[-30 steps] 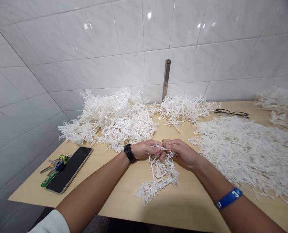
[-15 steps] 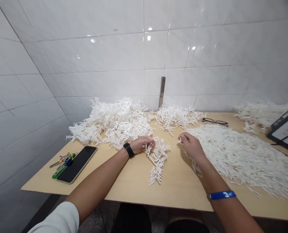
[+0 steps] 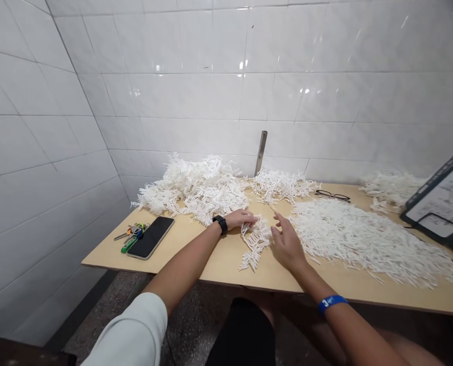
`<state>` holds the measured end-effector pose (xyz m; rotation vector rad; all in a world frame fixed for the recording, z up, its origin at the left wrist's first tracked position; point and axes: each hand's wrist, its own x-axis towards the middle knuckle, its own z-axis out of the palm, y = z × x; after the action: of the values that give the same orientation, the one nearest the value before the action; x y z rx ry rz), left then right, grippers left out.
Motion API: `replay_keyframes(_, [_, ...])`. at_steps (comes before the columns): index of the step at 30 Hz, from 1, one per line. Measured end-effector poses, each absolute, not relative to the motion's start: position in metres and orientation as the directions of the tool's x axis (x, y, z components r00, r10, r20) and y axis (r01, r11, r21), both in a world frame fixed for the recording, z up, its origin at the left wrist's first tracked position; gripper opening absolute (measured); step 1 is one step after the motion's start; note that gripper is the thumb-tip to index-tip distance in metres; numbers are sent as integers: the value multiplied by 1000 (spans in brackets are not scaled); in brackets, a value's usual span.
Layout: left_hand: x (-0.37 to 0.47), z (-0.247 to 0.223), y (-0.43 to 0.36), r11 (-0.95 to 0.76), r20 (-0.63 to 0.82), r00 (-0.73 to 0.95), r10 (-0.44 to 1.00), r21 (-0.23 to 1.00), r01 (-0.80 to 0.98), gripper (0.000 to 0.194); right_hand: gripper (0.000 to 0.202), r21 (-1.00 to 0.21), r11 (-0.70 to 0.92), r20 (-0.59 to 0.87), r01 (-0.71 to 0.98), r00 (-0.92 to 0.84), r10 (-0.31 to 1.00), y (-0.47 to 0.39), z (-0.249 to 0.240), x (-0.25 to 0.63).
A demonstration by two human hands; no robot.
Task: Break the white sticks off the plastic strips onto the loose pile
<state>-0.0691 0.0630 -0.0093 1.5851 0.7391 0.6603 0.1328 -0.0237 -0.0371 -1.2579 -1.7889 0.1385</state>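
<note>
1. Wooden bench (image 3: 112,255) held everything.
2. Loose white pieces (image 3: 363,239) spread broadly over its right side.
3. A tangled white pile (image 3: 195,188) stood at the back left.
4. The left hand (image 3: 238,218) had its fingers closed on the upper end of a white branching cluster (image 3: 257,241).
5. The right hand (image 3: 289,249) had fingers parted, holding nothing visible.
6. The cluster hung between both hands.
7. Left of them lay a phone (image 3: 151,238), keys (image 3: 134,232) beside it.
</note>
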Motion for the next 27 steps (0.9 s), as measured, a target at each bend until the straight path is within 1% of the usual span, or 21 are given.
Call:
replay_keyframes(2, [-68, -9, 62, -201, 25, 669, 743, 962, 187, 48, 46, -541, 485, 585, 687, -107, 804, -23, -36, 134])
replay_keyframes(4, [-66, -8, 61, -291, 51, 689, 723, 927, 236, 49, 40, -530, 481, 556, 698, -141, 819, -24, -36, 134])
replay_keyframes(7, [-65, -7, 59, -346, 74, 686, 724, 899, 268, 51, 35, -558, 404, 518, 724, -75, 852, -22, -39, 136])
replay_keyframes(11, [-67, -5, 57, -327, 66, 661, 748, 903, 280, 51, 33, -627, 279, 482, 727, 80, 873, -14, -42, 140])
replay_keyframes(15, [-71, -3, 57, -230, 44, 653, 756, 952, 202, 51, 34, -717, 204, 421, 667, 180, 889, -6, -44, 146])
replay_keyframes(18, [-75, -5, 59, -177, 22, 656, 754, 969, 172, 50, 30, -765, 206, 374, 611, 160, 913, -3, -45, 150])
replay_keyframes(20, [-77, -7, 61, -170, 12, 651, 759, 969, 181, 49, 27, -785, 226, 361, 577, 129, 924, -3, -45, 152])
replay_keyframes(23, [-78, -8, 61, -165, 7, 615, 788, 966, 199, 48, 29, -810, 257, 356, 527, 94, 930, -4, -44, 151])
replay_keyframes(25, [-78, -6, 60, -188, 19, 603, 798, 957, 219, 49, 32, -827, 273, 353, 492, 74, 933, -6, -41, 148])
replay_keyframes(27, [-76, -3, 57, -247, 32, 618, 786, 932, 265, 50, 36, -839, 287, 347, 462, 47, 937, -8, -37, 144])
